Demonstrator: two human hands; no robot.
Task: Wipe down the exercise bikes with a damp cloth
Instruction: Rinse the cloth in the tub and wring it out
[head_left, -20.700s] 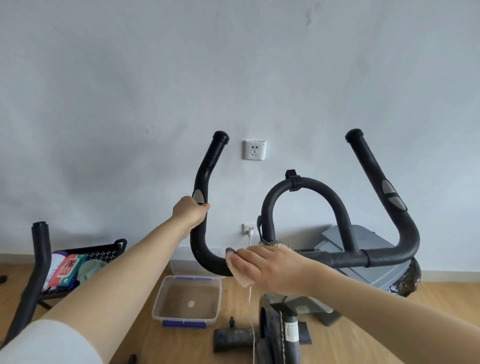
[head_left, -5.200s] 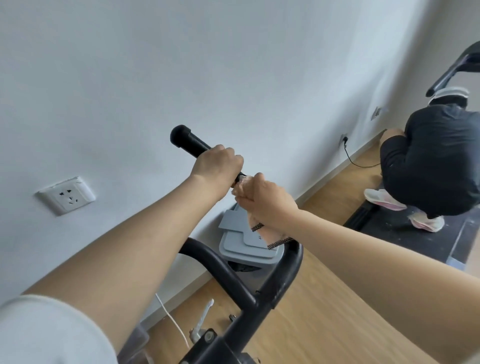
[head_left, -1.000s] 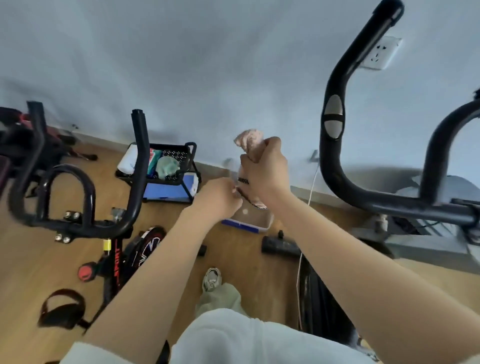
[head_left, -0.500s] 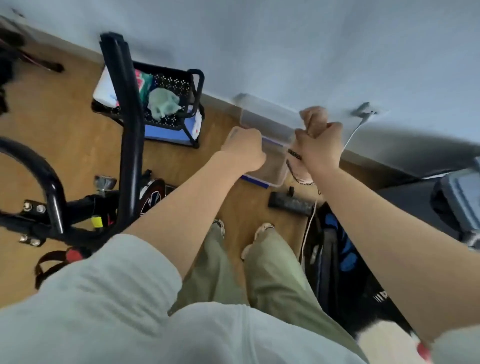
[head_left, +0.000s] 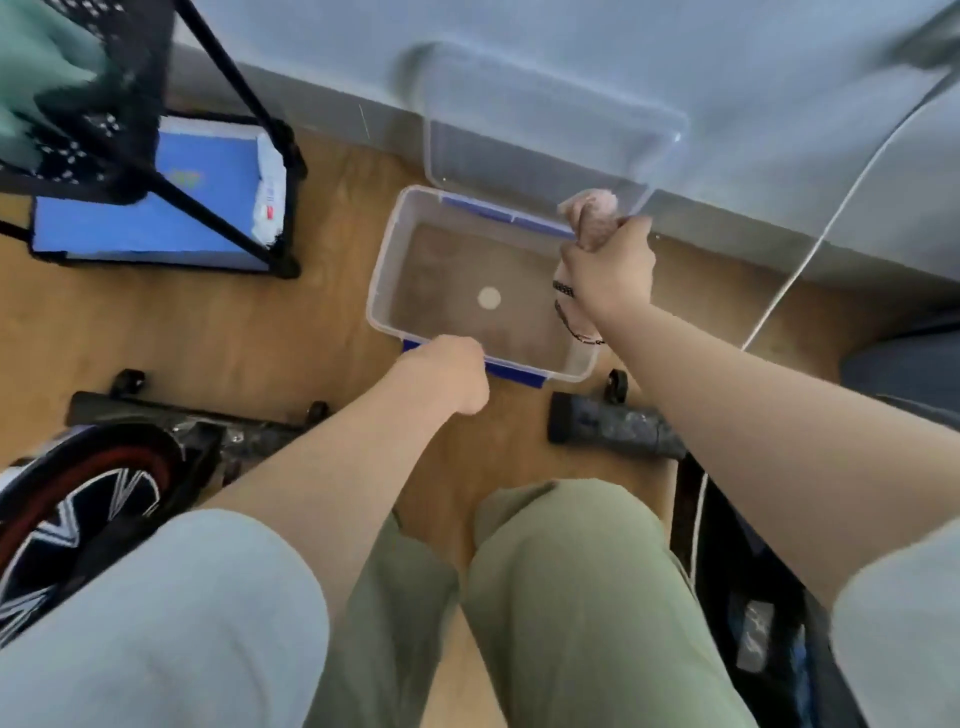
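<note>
single head-worn view, looking steeply down past knees at floor (head_left: 218, 332) by wall (head_left: 571, 57).

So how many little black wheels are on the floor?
3. One wheel sits by the clear tub's near right corner; two more are at the ends of the left floor bar. Others may be hidden.

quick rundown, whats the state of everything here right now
tub: open, seems to hold some water
lid: off, leaning on the wall behind the tub
cloth: bunched up, held over the tub's right end
right hand: closed round the cloth
left hand: curled at the tub's near rim; unclear whether it holds it
</note>
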